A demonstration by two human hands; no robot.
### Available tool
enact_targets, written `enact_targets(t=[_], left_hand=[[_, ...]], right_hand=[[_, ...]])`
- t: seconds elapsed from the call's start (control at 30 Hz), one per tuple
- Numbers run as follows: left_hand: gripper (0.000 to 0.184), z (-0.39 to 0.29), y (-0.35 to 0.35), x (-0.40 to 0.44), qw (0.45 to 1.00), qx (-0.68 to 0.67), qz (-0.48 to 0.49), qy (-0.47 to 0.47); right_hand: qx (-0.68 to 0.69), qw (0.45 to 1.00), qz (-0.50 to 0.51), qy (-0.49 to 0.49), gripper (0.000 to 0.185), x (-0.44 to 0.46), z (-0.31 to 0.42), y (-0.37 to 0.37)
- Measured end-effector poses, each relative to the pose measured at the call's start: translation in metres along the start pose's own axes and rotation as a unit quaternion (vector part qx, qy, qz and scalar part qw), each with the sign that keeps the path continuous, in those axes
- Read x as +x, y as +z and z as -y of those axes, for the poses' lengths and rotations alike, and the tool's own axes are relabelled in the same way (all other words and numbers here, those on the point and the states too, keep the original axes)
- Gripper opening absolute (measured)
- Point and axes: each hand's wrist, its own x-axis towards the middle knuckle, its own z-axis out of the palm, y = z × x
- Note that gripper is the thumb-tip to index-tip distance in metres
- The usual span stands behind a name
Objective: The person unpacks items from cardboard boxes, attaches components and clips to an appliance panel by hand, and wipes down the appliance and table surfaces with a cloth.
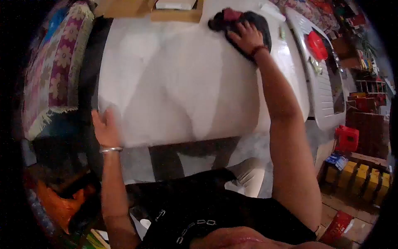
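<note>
My right hand (247, 38) reaches to the far right of the white table (174, 74) and lies on a bunched dark cloth (262, 30). Its fingers are spread over the fabric, pressing from above rather than visibly wrapped round it. A dark red patch (232, 15) shows at the cloth's far side; whether it belongs to the same cloth, I cannot tell. Near the table's front left corner is my left hand (106, 128), slightly blurred, with thumb and fingers apart and nothing in it. A silver bangle circles that wrist, and a red bead bracelet the other.
A cardboard box (176, 15) with a white item in it stands at the table's far edge. Left of the table is a flower-patterned fringed cover (62, 58). On the right, a white ribbed sink unit (321, 89) carries a red bowl-like item (317, 45). Yellow boxes (360, 178) stand lower right.
</note>
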Motion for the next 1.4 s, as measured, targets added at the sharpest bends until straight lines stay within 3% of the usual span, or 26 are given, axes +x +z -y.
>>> enact_targets(t=[0.03,0.13,0.2,0.27,0.3,0.33,0.37,0.4,0.5,0.57,0.63,0.67,0.73,0.77,0.83,0.9,0.93,1.0,1.13,1.17,1.2,1.23,1.3,1.4], left_hand=[[0.07,0.003,0.001,0.004,0.999,0.011,-0.007,0.041],[0.067,0.02,0.015,0.01,0.989,-0.112,-0.037,0.089],[0.065,-0.004,0.013,0.006,0.977,-0.214,0.01,0.022],[0.064,-0.005,0.009,0.003,0.989,-0.135,-0.005,0.064],[0.064,-0.025,0.006,-0.005,0.957,-0.286,0.035,-0.029],[0.06,-0.002,0.021,0.005,0.959,-0.279,-0.052,0.013],[0.061,-0.014,0.01,-0.008,0.92,-0.384,-0.058,-0.062],[0.051,-0.027,0.011,-0.011,0.886,-0.449,-0.083,-0.076],[0.048,0.03,0.007,0.005,0.934,-0.352,-0.007,0.063],[0.04,0.023,0.029,-0.013,0.825,-0.555,-0.099,-0.039],[0.026,-0.005,0.038,-0.041,0.784,-0.577,-0.182,-0.139],[0.026,0.017,0.064,-0.046,0.811,-0.542,-0.209,-0.075],[0.034,0.01,0.075,-0.068,0.756,-0.624,-0.192,-0.05],[0.043,0.044,0.099,-0.074,0.783,-0.584,-0.207,-0.049],[0.043,0.002,0.065,-0.082,0.723,-0.663,-0.172,-0.094],[0.043,-0.002,0.085,-0.076,0.477,-0.864,-0.159,-0.007],[0.043,0.004,0.087,-0.071,0.451,-0.88,-0.148,-0.009],[0.042,0.021,0.081,-0.067,0.496,-0.855,-0.144,-0.049],[0.041,0.066,0.055,-0.053,0.656,-0.73,-0.166,-0.096],[0.041,0.075,0.05,-0.049,0.686,-0.701,-0.167,-0.1],[0.041,0.083,0.048,-0.045,0.711,-0.675,-0.168,-0.103],[0.04,0.09,0.048,-0.041,0.735,-0.649,-0.167,-0.105],[0.04,0.1,0.05,-0.034,0.777,-0.597,-0.167,-0.109],[0.039,0.093,0.072,-0.026,0.838,-0.512,-0.156,-0.101]], right_hand=[[-0.002,1.0,-0.002,0.002,0.069,0.002,0.005,-0.002],[0.04,0.989,-0.04,-0.137,0.065,-0.021,0.018,0.008],[0.094,0.966,-0.037,-0.238,0.067,-0.074,0.045,-0.019],[0.14,0.939,-0.014,-0.314,0.068,-0.13,0.077,-0.058],[0.15,0.925,0.009,-0.348,0.067,-0.152,0.088,-0.075],[0.152,0.921,0.032,-0.358,0.065,-0.17,0.1,-0.087],[0.148,0.916,0.051,-0.369,0.064,-0.189,0.124,-0.095],[0.144,0.914,0.07,-0.373,0.063,-0.191,0.128,-0.103],[0.161,0.891,0.017,-0.424,0.06,-0.161,0.158,-0.085],[0.201,0.863,-0.012,-0.463,0.058,-0.128,0.202,-0.073],[0.217,0.839,-0.023,-0.498,0.055,-0.119,0.251,-0.071],[0.213,0.83,-0.021,-0.515,0.053,-0.12,0.275,-0.073],[0.228,0.799,-0.01,-0.557,0.049,-0.123,0.312,-0.078],[0.243,0.779,0.0,-0.578,0.049,-0.132,0.329,-0.083],[0.269,0.748,0.025,-0.607,0.048,-0.149,0.344,-0.092],[0.303,0.727,0.063,-0.614,0.045,-0.157,0.35,-0.099],[0.352,0.704,0.107,-0.607,0.044,-0.16,0.36,-0.104],[0.489,0.637,0.162,-0.574,0.041,-0.152,0.371,-0.111],[0.682,0.644,0.175,-0.301,0.039,-0.096,0.338,-0.109],[0.653,0.694,0.172,-0.251,0.043,-0.089,0.324,-0.094],[0.502,0.79,0.135,-0.325,0.044,-0.09,0.305,-0.078],[0.34,0.852,0.077,-0.392,0.046,-0.09,0.286,-0.063],[0.222,0.866,0.037,-0.446,0.05,-0.106,0.288,-0.076],[0.187,0.884,0.029,-0.428,0.05,-0.106,0.298,-0.081]])
